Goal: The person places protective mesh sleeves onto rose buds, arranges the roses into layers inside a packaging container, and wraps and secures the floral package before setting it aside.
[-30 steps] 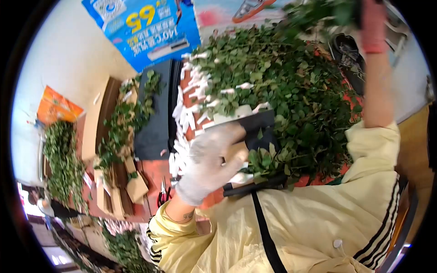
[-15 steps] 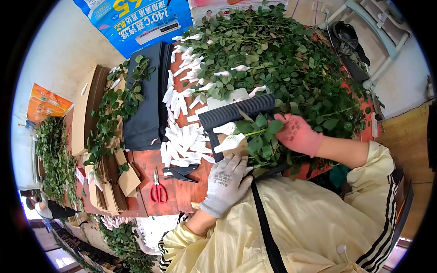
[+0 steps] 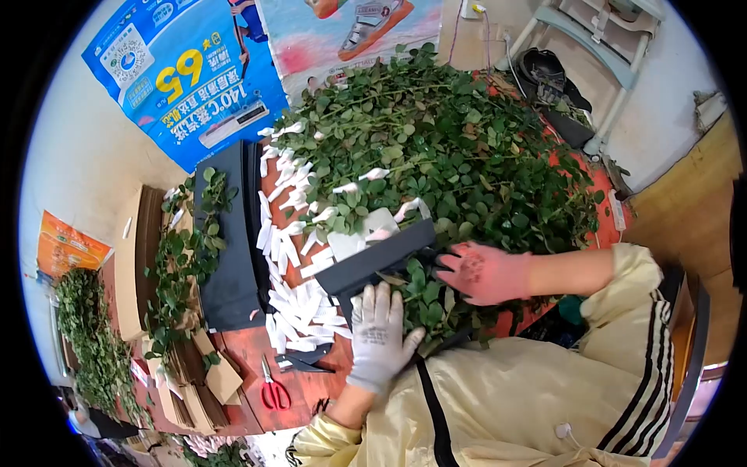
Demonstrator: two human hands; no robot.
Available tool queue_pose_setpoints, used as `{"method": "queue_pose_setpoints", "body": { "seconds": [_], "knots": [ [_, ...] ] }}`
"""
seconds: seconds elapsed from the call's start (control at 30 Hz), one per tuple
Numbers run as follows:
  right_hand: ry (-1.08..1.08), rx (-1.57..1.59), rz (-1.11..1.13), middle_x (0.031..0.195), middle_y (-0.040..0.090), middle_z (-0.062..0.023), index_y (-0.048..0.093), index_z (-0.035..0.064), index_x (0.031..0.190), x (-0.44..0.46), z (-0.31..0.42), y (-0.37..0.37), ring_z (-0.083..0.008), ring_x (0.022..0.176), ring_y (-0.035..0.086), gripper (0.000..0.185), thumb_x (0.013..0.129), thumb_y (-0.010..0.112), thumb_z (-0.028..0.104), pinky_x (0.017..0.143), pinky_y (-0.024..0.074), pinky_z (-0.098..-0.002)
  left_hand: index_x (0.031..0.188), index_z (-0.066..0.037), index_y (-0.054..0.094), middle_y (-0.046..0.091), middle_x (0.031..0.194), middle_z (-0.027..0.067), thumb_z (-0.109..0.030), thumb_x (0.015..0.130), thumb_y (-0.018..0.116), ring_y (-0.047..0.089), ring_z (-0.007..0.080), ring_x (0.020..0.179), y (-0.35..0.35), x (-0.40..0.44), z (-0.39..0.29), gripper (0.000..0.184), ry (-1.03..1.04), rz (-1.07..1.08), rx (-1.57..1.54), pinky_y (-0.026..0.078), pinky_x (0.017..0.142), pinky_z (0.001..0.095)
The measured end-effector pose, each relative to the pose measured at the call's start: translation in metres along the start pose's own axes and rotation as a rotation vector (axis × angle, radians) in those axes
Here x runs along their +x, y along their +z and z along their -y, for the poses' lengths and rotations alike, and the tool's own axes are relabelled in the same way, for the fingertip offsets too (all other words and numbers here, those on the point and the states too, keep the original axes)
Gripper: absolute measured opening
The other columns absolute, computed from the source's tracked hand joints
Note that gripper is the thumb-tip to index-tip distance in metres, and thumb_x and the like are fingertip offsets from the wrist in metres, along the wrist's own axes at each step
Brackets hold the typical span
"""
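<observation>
leaves (image 3: 424,294) lie just beside the black sheet (image 3: 380,258); the left hand (image 3: 379,336) rests flat, thumb apart, at the sheet's near part, seemingly to steady it, while the right hand (image 3: 486,272) meets the leaves' other side, whether pinching anything i cannot tell.

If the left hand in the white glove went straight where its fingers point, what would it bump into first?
The left hand would probably bump into the black board just ahead of it, though I can't tell exactly how big the gap is.
</observation>
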State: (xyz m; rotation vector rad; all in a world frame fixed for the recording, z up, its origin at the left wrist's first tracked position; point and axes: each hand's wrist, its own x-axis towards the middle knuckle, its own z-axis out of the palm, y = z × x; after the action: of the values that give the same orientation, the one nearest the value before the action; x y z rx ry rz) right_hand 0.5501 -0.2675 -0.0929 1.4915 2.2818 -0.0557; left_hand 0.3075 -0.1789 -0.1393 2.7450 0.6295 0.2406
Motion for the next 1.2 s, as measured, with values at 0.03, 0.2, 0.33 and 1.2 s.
{"method": "queue_pose_setpoints", "body": {
  "seconds": [0.03,0.2,0.33,1.2],
  "knots": [
    [-0.033,0.121,0.141,0.124,0.049,-0.0152,0.043,0.0066,0.133,-0.008,-0.013,-0.033,-0.0299,0.112,0.049,0.058,0.084,0.049,0.037,0.100,0.0363,-0.0415,0.125,0.005,0.046,0.037,0.135,0.0242,-0.044,0.075,0.063,0.030,0.0446,0.127,-0.003,0.000,-0.001,0.072,-0.006,0.011,-0.020,0.021,0.107,0.0549],
    [0.168,0.446,-0.148,0.102,0.060,-0.0162,0.055,0.0102,0.114,0.058,-0.095,-0.089,-0.0306,0.094,0.061,0.037,0.081,0.049,0.027,0.082,0.0489,-0.0393,0.125,0.005,0.045,0.037,0.134,0.0241,-0.040,0.071,0.067,0.029,0.0448,0.127,-0.006,0.002,0.001,0.074,-0.022,0.031,-0.091,0.020,0.106,0.0558],
    [0.423,0.216,-0.305,0.107,0.059,-0.0153,0.054,0.0086,0.106,0.169,-0.184,0.034,-0.0295,0.100,0.058,0.029,0.080,0.048,0.021,0.087,0.0451,-0.0390,0.124,0.005,0.046,0.037,0.134,0.0251,-0.040,0.070,0.068,0.029,0.0460,0.127,-0.008,0.004,0.003,0.074,-0.035,0.045,-0.148,0.020,0.106,0.0560],
    [0.835,-0.572,-0.818,0.116,0.053,-0.0123,0.046,0.0172,0.127,0.084,-0.342,-0.094,-0.0258,0.104,0.054,0.047,0.081,0.048,0.009,0.090,0.0444,-0.0386,0.124,0.004,0.047,0.038,0.133,0.0259,-0.038,0.069,0.069,0.030,0.0481,0.126,-0.001,0.004,0.009,0.073,-0.052,0.031,-0.225,0.020,0.105,0.0576]
  ]
}}
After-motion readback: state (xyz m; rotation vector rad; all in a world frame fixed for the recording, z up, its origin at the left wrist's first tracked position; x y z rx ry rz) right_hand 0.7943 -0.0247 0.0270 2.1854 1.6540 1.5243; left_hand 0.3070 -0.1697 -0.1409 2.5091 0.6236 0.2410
